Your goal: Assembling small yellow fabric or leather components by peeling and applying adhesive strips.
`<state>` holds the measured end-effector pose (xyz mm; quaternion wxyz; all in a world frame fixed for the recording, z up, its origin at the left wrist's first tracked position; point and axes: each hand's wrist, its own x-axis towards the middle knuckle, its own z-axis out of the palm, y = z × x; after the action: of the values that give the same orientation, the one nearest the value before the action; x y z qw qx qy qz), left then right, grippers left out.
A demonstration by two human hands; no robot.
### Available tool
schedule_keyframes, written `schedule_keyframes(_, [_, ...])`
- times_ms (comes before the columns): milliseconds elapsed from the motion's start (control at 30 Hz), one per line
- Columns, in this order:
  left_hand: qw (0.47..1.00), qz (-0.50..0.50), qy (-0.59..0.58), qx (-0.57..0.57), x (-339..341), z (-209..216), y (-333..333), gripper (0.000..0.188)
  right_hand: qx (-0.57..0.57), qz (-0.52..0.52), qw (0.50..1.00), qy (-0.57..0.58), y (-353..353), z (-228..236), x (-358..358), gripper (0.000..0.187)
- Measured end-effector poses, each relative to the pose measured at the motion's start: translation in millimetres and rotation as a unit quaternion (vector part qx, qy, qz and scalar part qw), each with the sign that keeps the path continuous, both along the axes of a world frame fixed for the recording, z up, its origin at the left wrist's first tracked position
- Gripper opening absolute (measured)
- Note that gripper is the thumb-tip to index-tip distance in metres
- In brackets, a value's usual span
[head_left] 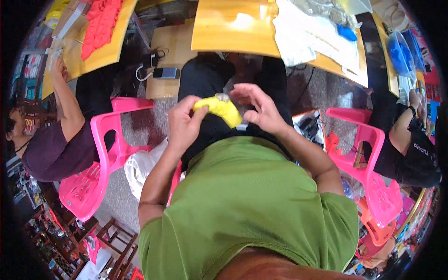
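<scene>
A small, puffy yellow piece point(224, 111), which looks like fabric, is held above my lap. My left hand point(183, 123) pinches its left end between thumb and fingers. At its upper edge sits a small greyish, shiny bit point(222, 97) that I cannot make out. My right hand point(262, 111) is just to the right of the yellow piece, fingers stretched out and thumb apart, holding nothing. A small pale patch point(241, 126) shows below the yellow piece's right end.
Ahead is a wooden table point(228, 28) bearing white cloth point(294, 37) and a blue scrap point(346, 32). A power bank-like box point(166, 73) lies on a lower board. Co-workers in pink chairs point(105, 154) flank me; red quilted fabric point(100, 25) lies on the left table.
</scene>
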<state>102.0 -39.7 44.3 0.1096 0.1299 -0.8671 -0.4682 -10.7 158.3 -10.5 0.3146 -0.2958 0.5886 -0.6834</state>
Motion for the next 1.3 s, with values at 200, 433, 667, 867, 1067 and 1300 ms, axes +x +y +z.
schedule_keyframes(200, [0.973, 0.062, -0.03, 0.218, 8, -2, -13, 0.005, -0.012, -0.013, 1.0, 0.001, -4, 11, -6, 0.07])
schedule_keyframes(433, [0.933, 0.039, -0.026, 0.356, 20, 10, -8, 0.012, -0.03, 0.037, 0.997, 0.065, -23, 27, -1, 0.072])
schedule_keyframes(667, [0.916, 0.026, -0.006, 0.401, 14, 5, -6, 0.016, 0.035, 0.014, 0.997, -0.063, -36, 38, 11, 0.016])
schedule_keyframes(867, [0.899, -0.011, -0.081, 0.43, 6, 8, 3, 0.022, 0.032, 0.021, 0.999, 0.039, -34, 45, 8, 0.019])
schedule_keyframes(1067, [0.912, -0.044, -0.068, 0.401, 2, 7, 7, 0.023, -0.014, -0.04, 0.986, 0.162, -26, 56, 6, 0.023])
schedule_keyframes(1300, [0.929, -0.004, -0.022, 0.37, 9, 2, 33, 0.027, -0.001, 0.007, 0.97, 0.243, -24, 43, 2, 0.01])
